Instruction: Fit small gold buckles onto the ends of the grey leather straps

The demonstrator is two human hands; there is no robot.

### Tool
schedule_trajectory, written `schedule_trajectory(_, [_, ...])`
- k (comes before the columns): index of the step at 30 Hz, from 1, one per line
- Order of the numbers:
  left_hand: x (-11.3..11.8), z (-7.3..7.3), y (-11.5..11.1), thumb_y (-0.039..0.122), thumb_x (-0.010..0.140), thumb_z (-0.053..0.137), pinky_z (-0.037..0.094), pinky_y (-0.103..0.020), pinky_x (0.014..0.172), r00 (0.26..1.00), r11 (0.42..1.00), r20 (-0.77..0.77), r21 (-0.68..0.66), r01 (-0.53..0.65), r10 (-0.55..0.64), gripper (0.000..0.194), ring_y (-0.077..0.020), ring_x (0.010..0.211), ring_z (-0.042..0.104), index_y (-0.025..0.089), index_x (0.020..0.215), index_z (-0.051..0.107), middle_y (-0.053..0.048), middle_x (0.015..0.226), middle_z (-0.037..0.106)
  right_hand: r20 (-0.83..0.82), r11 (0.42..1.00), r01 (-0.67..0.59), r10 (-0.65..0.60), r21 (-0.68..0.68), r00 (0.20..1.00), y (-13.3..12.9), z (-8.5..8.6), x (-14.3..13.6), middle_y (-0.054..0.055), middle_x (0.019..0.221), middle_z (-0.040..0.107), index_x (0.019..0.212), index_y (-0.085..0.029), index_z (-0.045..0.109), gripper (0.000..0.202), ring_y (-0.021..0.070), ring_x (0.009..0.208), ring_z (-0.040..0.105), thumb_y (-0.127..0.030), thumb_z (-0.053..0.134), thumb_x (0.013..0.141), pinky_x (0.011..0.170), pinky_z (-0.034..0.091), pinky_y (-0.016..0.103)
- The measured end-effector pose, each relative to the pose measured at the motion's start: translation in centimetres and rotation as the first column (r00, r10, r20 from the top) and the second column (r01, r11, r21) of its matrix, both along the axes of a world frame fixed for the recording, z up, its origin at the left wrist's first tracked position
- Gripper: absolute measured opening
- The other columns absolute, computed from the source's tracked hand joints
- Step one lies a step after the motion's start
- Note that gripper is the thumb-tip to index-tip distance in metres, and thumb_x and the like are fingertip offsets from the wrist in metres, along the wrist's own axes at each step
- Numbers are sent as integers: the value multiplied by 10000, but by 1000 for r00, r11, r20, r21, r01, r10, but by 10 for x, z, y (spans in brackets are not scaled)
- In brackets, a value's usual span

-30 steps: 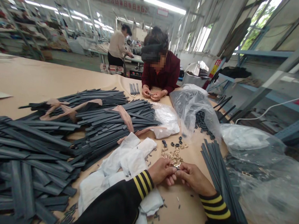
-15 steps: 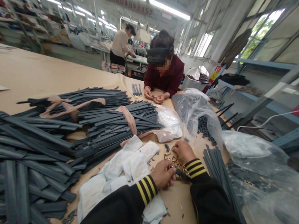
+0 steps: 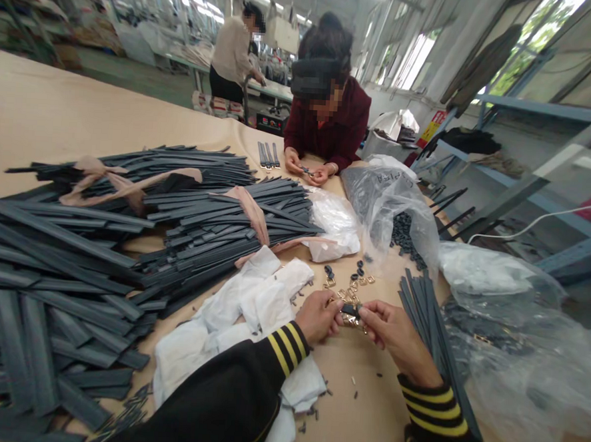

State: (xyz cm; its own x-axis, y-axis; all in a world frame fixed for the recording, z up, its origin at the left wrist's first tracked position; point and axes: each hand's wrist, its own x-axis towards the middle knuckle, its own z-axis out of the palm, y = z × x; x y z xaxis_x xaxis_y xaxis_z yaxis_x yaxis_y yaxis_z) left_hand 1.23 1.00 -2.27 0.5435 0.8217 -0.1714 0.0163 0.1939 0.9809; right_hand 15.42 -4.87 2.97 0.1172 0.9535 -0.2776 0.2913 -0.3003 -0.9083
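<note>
Small dark strap (image 3: 350,310), both your hands on it
Your left hand (image 3: 322,316) has its grip closed on one end, your right hand's (image 3: 389,327) grip is pinching the other, so it's kinda stretched between them right by the gold buckles (image 3: 350,294) on the worktop (image 3: 348,417). White cloth (image 3: 265,299) bunched by your left sleeve, long strips (image 3: 427,309) near your right wrist.

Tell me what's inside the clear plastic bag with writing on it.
Small dark pieces show in the lower right of the bag. Its creased, cloudy folds hide the rest, so other contents can't be made out.
</note>
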Motion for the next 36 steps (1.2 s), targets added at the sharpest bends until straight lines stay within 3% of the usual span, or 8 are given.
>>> schedule_trajectory(5, [-3,5,-1,334,774,428,331,-124,306,997,998,56,18,52,-53,213,-46,345,451,144,681,447,24,510,531,-71,998,62,-61,5,996,-8,-16,-5,-33,530,539,669,-145,524,281,51,386,443,-419,580,691,353,348,164])
schedule_trajectory(15, [-4,10,-2,378,750,473,335,-135,336,982,991,141,-21,132,-128,250,-44,366,455,135,697,449,20,533,542,-192,997,78,-75,10,979,-8,-18,-2,-12,602,582,718,-130,534,288,60,460,526,-404,614,677,421,422,164])
schedule_trajectory(23, [-7,9,-7,321,801,398,341,-161,381,983,942,-117,290,171,-143,228,-58,391,460,152,674,481,27,520,533,-17,996,-55,56,77,998,-6,-19,-3,-14,576,578,691,-144,561,259,79,470,516,-402,576,707,463,426,203])
schedule_trajectory(27, [-5,8,-8,411,843,292,363,-177,396,978,945,-93,255,203,-185,352,-62,383,470,158,665,460,10,539,562,-34,984,-86,93,159,995,-4,-20,-10,-12,573,581,667,-156,550,242,96,524,531,-392,568,719,517,442,221])
schedule_trajectory(32, [-4,7,-8,490,830,267,350,-175,366,975,958,-25,179,224,-223,415,-62,379,469,157,668,454,1,564,570,-186,984,100,-71,149,980,-3,-22,-21,-37,502,559,689,-172,469,290,93,456,520,-411,631,660,443,435,210])
schedule_trajectory(36, [-4,10,-8,496,822,284,343,-170,348,958,951,5,129,282,-285,422,-60,382,456,144,695,479,0,568,555,-174,986,74,-47,148,984,-4,-20,-20,-26,497,567,667,-155,503,289,90,459,531,-424,610,677,442,441,197])
